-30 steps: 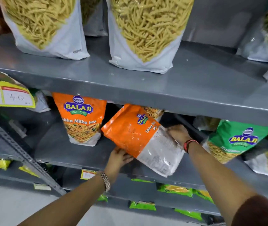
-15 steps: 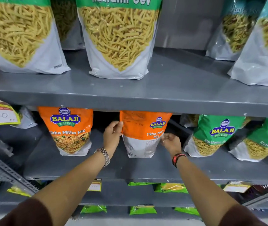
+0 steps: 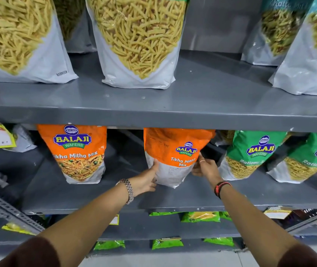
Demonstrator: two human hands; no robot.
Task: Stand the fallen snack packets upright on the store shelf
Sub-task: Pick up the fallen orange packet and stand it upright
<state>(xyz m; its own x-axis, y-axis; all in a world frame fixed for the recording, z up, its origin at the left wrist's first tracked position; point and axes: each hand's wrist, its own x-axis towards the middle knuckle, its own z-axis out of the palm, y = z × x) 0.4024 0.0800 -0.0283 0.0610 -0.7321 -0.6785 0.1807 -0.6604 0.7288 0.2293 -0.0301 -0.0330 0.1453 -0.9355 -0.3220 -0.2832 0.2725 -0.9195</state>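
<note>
Between both hands [image 3: 146, 182] — upright orange packet [image 3: 173, 157]

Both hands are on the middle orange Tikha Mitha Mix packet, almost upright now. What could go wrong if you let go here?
The orange packet has nothing beside it, so it may tip sideways once the left hand and right hand release. It shows its back; facing stays wrong. Withdrawing the right hand might nudge the leaning green packet.

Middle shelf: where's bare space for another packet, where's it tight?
Widest bare patch: between the front-facing orange packet and the held orange packet, where the left hand sits. The shelf's front strip is bare too. Tight on the right: right hand squeezed against the green packets.
</note>
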